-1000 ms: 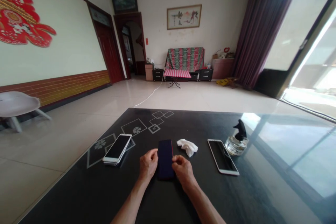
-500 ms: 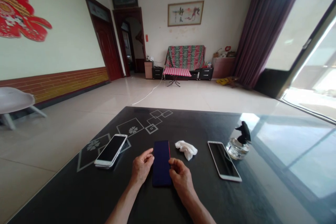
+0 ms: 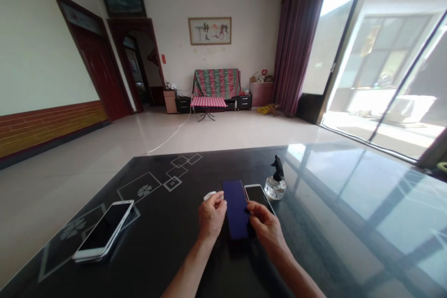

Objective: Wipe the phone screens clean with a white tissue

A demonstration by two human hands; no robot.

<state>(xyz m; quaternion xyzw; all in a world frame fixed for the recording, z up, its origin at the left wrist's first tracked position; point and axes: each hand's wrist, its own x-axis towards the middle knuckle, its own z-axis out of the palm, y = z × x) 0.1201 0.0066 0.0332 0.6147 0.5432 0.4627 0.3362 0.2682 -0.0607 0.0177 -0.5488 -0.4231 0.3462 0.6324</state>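
A dark blue, flat, phone-sized rectangle is held between my two hands, apparently a little above the black table. My left hand is closed at its left edge, fingertips pinched. On the opposite edge my right hand grips with thumb and fingers. Crumpled white tissue shows behind my left fingers, mostly hidden. Partly covered by the blue rectangle and my right hand, a white phone lies with its dark screen up.
Stacked white phones lie on the table's left side. A clear spray bottle with a black trigger head stands beyond my right hand. Glare from the glass doors covers the table's right part.
The blue rectangle has moved right along with both hands, and now overlaps the single white phone. My left hand now covers part of the tissue. The camera view has turned right.
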